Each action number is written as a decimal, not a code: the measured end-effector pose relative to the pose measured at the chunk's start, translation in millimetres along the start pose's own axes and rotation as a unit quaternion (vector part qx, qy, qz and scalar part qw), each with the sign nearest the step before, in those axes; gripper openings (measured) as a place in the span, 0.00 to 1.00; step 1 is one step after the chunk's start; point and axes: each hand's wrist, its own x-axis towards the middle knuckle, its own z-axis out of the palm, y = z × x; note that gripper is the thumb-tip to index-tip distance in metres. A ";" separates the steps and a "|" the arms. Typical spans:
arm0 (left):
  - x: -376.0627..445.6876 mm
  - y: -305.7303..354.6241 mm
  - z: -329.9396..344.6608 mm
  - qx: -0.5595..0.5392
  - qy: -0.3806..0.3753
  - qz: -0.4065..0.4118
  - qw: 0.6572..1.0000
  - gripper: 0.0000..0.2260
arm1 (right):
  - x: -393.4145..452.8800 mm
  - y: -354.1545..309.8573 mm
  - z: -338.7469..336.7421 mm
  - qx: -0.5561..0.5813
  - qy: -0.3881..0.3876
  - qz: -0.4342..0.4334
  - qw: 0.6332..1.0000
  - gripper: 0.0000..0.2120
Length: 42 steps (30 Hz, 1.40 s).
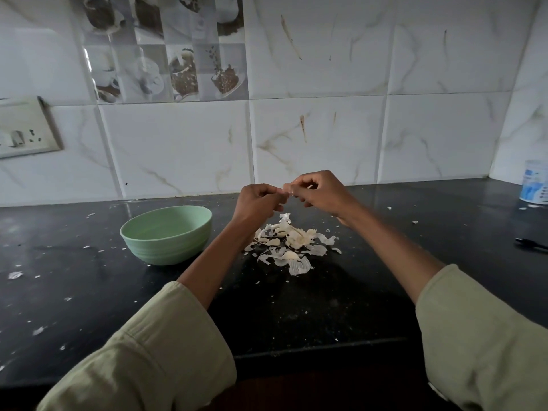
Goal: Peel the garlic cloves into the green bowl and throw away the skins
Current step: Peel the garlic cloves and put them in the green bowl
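Note:
Both hands are raised above the black counter, fingertips meeting on one small garlic clove (288, 188). My left hand (258, 203) and my right hand (318, 192) each pinch it from their own side. Below them lies a pile of garlic cloves and papery white skins (292, 246). The green bowl (166, 234) stands to the left of the pile, upright; its inside looks bare from here.
Small skin flakes are scattered over the counter (89, 292). A white and blue container (535, 185) stands at the far right by the wall. A dark pen-like object (530, 244) lies at the right edge. A wall socket (23, 129) is at the left.

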 end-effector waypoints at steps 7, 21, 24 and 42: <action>-3.4 4.8 1.1 0.033 -0.019 0.022 0.999 0.05 | 0.3 0.1 2.9 0.003 -0.003 0.006 1.000 0.08; -6.2 8.0 2.4 0.040 -0.026 0.031 0.998 0.06 | 2.9 3.6 -2.7 0.224 0.033 0.073 0.971 0.07; -8.2 10.6 4.2 0.032 -0.054 0.020 0.998 0.12 | 0.9 0.9 -1.6 0.210 0.040 0.049 0.976 0.07; -11.6 6.6 1.4 0.008 -0.015 0.080 0.997 0.09 | -2.0 -7.8 6.4 0.141 0.032 -0.002 0.989 0.06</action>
